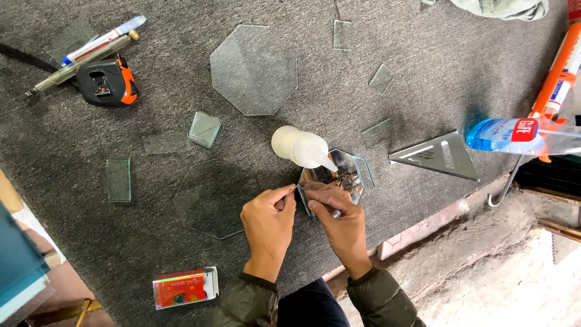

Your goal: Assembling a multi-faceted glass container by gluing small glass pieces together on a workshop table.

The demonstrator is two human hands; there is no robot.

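Head view shows both my hands, left hand (268, 221) and right hand (340, 219), pinching the small glass box (339, 175), white squeeze bottle (301, 147) lying beside it.

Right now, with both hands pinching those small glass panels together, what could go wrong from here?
The left hand and right hand grip a small glass assembly by bare edges, so a slip could cut a finger. The white glue bottle lies tipped with its nozzle at the assembly and may drip onto the glass. Loose clear glass pieces on the grey carpet are hard to see and could be knocked or leaned on.
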